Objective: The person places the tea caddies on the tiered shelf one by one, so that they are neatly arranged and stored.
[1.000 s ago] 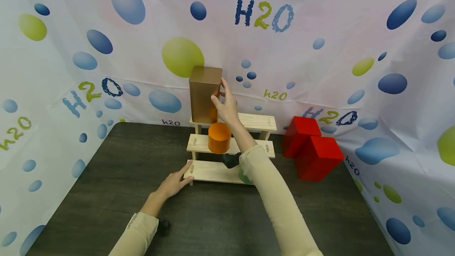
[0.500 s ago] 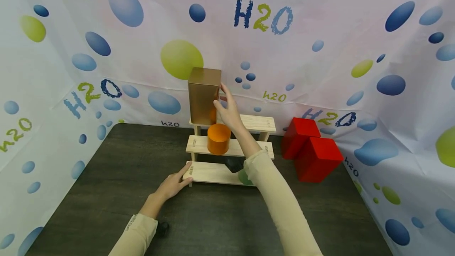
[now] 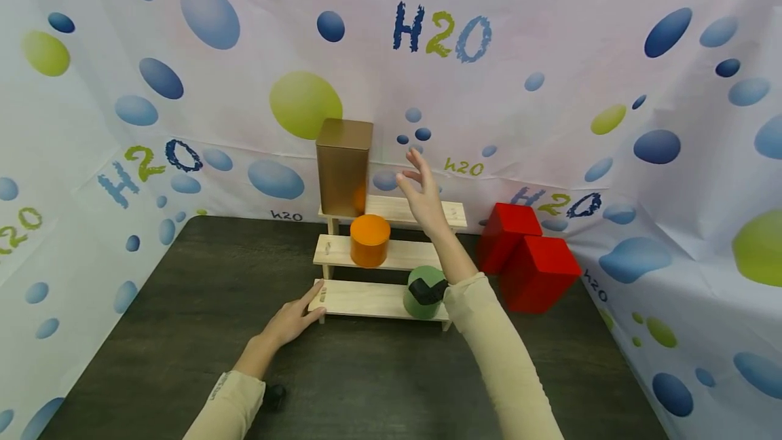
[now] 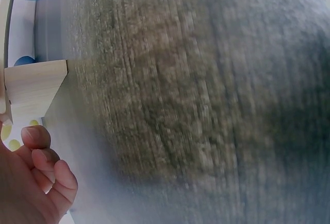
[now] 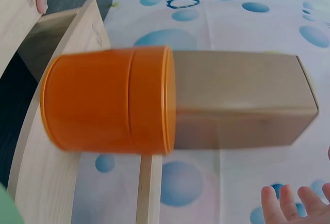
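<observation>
A three-step wooden shelf stand (image 3: 357, 297) stands on the dark tabletop. My left hand (image 3: 287, 323) holds the left end of its lowest step; several curled fingers (image 4: 63, 175) show beside the wood in the left wrist view. On the top step stands a tall gold-brown tin (image 3: 344, 175). An orange round tin (image 3: 369, 243) sits on the middle step. At the right of the lowest step is a green round tin (image 3: 421, 310), partly hidden by a black wrist-worn part. My right hand (image 3: 425, 206) hovers right of the gold-brown tin, apart from it, fingers loosely bent and holding nothing.
Two tall red boxes (image 3: 510, 236) stand close together on the table (image 3: 379, 379), right of the stand. A white backdrop (image 3: 244, 107) with blue and green spots rises behind and on both sides.
My right hand has drawn away to the right from the gold-brown tin, which stays on the top step. The green tin shows more fully now. My left hand keeps its place on the stand.
</observation>
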The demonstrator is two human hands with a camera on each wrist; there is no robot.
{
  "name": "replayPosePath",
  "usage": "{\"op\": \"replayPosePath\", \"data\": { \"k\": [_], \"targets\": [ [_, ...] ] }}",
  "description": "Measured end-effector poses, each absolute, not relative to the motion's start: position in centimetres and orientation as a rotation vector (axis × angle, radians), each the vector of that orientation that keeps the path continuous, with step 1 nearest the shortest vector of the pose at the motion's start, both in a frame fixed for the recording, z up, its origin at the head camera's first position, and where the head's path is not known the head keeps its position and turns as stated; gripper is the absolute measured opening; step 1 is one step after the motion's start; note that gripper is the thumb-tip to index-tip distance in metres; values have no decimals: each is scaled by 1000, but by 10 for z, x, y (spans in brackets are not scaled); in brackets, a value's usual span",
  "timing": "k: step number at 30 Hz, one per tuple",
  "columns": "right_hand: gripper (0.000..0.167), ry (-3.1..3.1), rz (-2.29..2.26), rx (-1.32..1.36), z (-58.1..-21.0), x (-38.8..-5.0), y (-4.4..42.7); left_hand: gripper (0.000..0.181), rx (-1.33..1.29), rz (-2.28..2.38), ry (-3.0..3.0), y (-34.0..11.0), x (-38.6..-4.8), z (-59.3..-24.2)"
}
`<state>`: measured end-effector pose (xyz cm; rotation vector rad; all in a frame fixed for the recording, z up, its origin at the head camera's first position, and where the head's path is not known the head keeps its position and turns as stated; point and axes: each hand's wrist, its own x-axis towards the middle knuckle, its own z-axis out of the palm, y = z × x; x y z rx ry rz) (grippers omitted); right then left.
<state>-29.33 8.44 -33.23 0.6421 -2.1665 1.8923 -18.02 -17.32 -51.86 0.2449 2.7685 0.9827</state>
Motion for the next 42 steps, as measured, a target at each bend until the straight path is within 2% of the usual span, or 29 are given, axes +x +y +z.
{"op": "replayPosePath", "data": {
  "k": [6, 13, 22, 29, 42],
  "targets": [
    [58, -2166, 1903, 588, -334, -283, 106, 67, 249, 982, 2775, -173, -180, -520],
    [57, -2187, 1908, 528, -324, -254, 124, 67, 253, 968, 2783, -173, -181, -519],
    [58, -2162, 1865, 475, -352, -261, 146, 69, 351, 1004, 2813, -177, -181, -524],
    [58, -2169, 1874, 416, -365, -256, 154, 67, 275, 996, 2780, -173, -180, -517],
    [56, -2264, 1806, 293, -372, -234, 165, 67, 258, 982, 2776, -174, -182, -519]
  ]
}}
